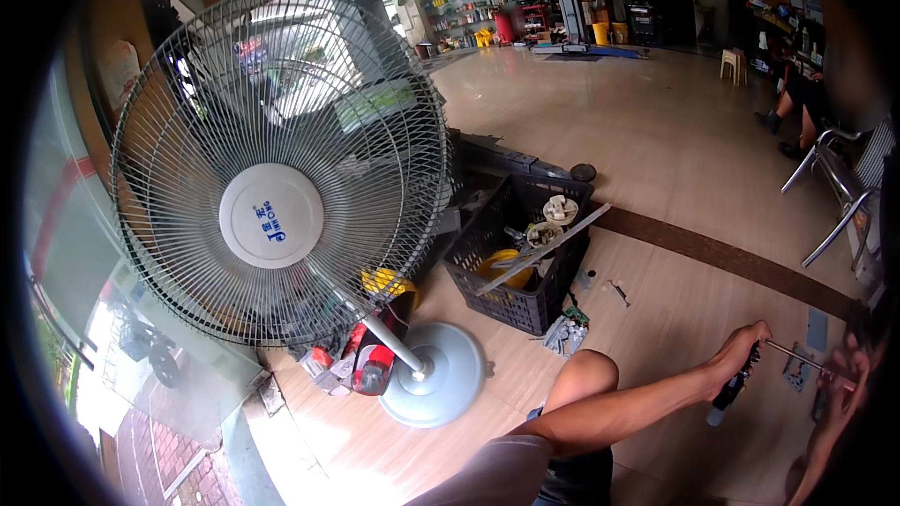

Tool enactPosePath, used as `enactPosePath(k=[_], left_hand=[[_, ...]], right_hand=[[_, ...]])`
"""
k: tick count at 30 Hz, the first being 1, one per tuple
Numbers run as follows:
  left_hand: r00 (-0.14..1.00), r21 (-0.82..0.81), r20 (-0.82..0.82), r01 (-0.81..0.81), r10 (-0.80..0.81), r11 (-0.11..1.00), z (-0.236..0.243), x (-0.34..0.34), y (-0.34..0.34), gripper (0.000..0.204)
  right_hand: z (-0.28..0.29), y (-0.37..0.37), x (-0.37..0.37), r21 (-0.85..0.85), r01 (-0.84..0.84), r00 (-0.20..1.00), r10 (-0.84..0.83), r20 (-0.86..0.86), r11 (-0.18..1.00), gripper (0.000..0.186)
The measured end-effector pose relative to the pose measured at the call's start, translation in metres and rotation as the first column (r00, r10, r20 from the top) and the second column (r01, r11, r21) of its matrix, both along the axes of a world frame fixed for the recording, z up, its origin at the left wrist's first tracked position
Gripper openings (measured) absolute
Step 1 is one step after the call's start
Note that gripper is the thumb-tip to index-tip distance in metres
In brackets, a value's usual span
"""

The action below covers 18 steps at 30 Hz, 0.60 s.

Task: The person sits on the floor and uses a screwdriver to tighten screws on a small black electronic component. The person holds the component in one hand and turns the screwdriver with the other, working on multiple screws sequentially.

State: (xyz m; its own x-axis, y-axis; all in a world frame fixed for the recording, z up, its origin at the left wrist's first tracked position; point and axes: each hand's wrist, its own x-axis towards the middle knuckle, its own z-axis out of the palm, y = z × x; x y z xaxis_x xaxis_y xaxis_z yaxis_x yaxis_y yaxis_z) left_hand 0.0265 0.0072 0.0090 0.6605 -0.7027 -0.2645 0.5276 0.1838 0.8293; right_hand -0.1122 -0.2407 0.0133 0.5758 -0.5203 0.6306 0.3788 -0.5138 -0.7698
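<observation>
Tiled shop floor (675, 131) | left hand (741, 349) fisted on screwdriver (750, 370) | shaft points right, toward right hand (848, 375), grip unclear

Your left hand (741, 347) and right hand (844, 370) met on a screwdriver (741, 379) at far right. To your left a pedestal fan (277, 169) stood; behind its base (433, 375), a crate (525, 253) sat on the floor (656, 131), a chair (839, 187) beyond.

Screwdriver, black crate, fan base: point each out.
screwdriver (733, 390), head view, on its dark handle below the left hand.
black crate (514, 305), head view, on its front lattice wall.
fan base (448, 370), head view, on the grey round disc.
</observation>
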Motion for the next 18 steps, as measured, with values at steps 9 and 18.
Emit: enactPosePath(k=[9,18], left_hand=[[0.983,0.136,-0.183,0.060,-0.034,0.989,-0.062,-0.010,-0.022,0.035],[0.949,0.170,-0.315,0.032,0.023,0.985,-0.065,-0.004,-0.029,0.026]], right_hand=[[-0.043,0.015,-0.035,0.206,0.077,0.969,-0.024,-0.246,0.976,0.021],[-0.023,0.039,-0.027,0.375,-0.108,0.974,0.173,-0.144,0.921,0.026]])
